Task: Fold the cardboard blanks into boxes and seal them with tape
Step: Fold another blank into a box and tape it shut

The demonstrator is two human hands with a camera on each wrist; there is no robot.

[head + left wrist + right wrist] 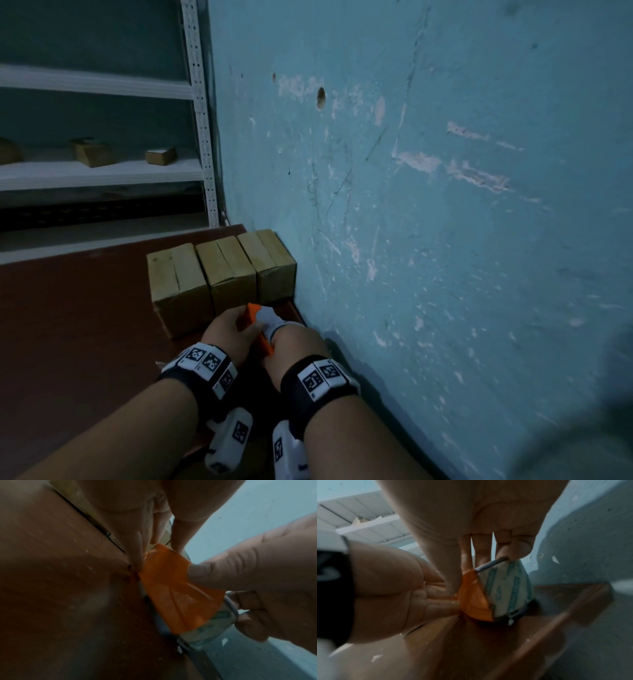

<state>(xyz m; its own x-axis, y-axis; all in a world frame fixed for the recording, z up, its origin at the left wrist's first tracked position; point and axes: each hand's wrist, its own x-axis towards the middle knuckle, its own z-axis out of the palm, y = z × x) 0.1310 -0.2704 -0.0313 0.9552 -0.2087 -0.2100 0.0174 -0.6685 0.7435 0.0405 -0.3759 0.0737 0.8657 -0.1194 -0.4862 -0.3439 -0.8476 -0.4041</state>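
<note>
Both hands' grip around the orange tape dispenser [259,329], left hand [226,334] beside right hand [294,342], near taped boxes [219,270].

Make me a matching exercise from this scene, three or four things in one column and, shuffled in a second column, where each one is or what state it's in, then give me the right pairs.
Things:
1. tape dispenser
2. row of folded boxes
3. small boxes
4. left hand

Places or states:
A. on a shelf of the white rack
B. standing on the red-brown surface against the blue wall
C. held between both hands
D. gripping the orange part of the dispenser

Pairs: 1-C, 2-B, 3-A, 4-D
</note>
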